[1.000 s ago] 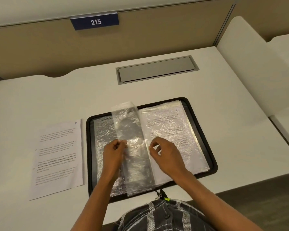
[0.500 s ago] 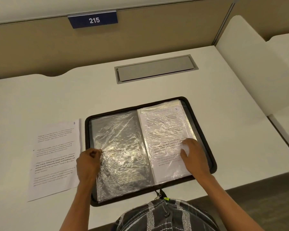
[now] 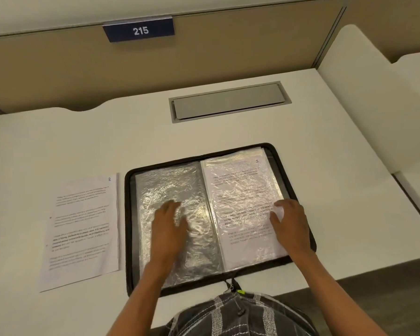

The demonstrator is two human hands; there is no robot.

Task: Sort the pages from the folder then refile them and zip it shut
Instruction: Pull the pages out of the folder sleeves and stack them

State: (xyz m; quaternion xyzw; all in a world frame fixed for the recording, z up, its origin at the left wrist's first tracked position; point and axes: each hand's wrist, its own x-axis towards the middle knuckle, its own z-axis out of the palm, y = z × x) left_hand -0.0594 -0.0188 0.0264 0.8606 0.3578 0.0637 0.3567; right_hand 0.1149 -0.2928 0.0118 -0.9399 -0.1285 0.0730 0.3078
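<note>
Here, open folder, spine away, long axis sideways; left hand, right hand fingers spread.

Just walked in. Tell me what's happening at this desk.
A person is working through an open, unzipped black folder on the white desk. The left grip lies flat on an empty plastic sleeve on the folder's left side. The right grip rests at the outer edge of the right-hand sleeve, which holds the page marked 1; whether it pinches that edge is unclear. The page marked 2 lies loose on the desk, left of the folder.
</note>
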